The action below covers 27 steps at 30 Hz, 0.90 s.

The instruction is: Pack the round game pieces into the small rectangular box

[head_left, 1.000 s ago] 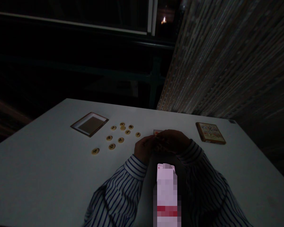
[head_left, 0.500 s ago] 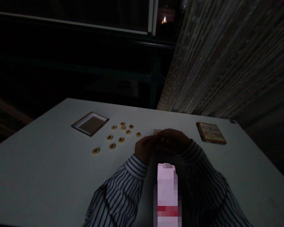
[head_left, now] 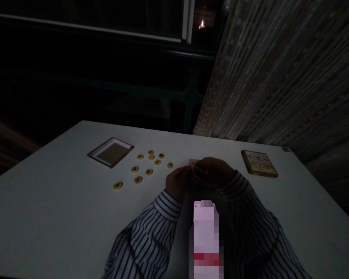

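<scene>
My left hand and my right hand meet near the middle of the table, fingers curled in toward each other. Deep shadow hides what lies between them. Just beyond the fingertips peeks the edge of a small flat whitish thing with a reddish mark, mostly covered by my right hand. To the left of my hands lie several round Chinese chess pieces, such as one piece nearest my left hand and another farthest off. Most show dark characters; one piece appears plain.
A shallow open box part lies at the back left of the white table. A printed box sits at the right. Below my hands glows a pixelated pinkish object. A string curtain hangs behind the table.
My right hand has shifted very slightly, its fingers moving a little over the spot between both hands. The chess pieces and boxes stay where they were.
</scene>
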Tool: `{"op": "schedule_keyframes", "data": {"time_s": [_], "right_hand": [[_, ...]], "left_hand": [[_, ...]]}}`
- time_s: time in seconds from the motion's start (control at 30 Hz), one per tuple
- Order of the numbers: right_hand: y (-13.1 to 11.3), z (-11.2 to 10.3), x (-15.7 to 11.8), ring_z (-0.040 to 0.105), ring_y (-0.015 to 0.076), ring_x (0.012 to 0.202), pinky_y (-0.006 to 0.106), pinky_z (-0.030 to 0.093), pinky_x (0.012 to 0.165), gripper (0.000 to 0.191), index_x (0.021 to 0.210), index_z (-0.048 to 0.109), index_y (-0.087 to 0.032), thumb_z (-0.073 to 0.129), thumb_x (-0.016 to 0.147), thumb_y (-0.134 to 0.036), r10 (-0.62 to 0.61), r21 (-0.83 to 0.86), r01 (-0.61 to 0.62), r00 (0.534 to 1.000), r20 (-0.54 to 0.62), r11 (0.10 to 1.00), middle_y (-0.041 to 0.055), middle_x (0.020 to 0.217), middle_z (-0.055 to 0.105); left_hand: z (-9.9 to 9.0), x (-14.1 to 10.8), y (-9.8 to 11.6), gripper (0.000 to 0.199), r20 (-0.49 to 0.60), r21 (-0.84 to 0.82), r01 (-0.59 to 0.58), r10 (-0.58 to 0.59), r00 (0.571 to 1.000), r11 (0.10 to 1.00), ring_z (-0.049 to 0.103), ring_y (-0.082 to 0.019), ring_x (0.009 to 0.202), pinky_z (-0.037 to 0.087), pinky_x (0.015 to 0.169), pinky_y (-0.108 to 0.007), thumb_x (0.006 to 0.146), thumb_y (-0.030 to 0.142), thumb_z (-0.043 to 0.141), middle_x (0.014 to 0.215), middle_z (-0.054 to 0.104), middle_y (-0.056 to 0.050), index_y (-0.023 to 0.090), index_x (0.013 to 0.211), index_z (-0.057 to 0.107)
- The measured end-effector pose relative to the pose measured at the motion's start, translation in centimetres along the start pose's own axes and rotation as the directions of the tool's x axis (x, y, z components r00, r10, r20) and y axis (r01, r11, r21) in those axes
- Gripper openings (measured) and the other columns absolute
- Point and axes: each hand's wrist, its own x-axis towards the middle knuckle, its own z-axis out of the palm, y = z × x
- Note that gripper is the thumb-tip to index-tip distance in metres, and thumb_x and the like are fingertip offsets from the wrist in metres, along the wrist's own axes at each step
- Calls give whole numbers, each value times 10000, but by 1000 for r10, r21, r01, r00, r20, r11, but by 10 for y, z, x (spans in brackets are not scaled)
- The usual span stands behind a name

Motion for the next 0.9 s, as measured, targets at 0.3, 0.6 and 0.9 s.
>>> {"op": "schedule_keyframes", "data": {"time_s": [0.3, 0.6, 0.9], "right_hand": [[15, 11, 1, 577, 186, 813, 266, 403, 644, 290, 956, 598, -214, 422, 783, -367, 117, -127, -98, 982, 149, 987, 66, 922, 634], [8, 12, 9, 599, 200, 764, 258, 412, 564, 312, 907, 633, -215, 455, 750, -417, 175, -140, -139, 938, 298, 980, 79, 880, 649], [14, 18, 9, 596, 176, 747, 243, 414, 572, 315, 919, 638, -250, 472, 733, -443, 158, -102, -134, 944, 288, 986, 60, 878, 649]], "left_hand": [[-3, 8, -23, 222, -86, 133, -8, 20, 996, 991, 622, -154, 730, 511, 664, -262, 710, 297, 503, 776, 678, -52, 147, 803, 637], [-4, 8, -28, 226, -69, 262, -70, 91, 993, 963, 615, -165, 752, 496, 705, -298, 711, 290, 501, 800, 676, -60, 157, 825, 644], [-4, 8, -26, 250, -40, 279, -35, 49, 998, 960, 612, -161, 761, 491, 706, -289, 720, 297, 488, 831, 670, -71, 148, 856, 637]]}}
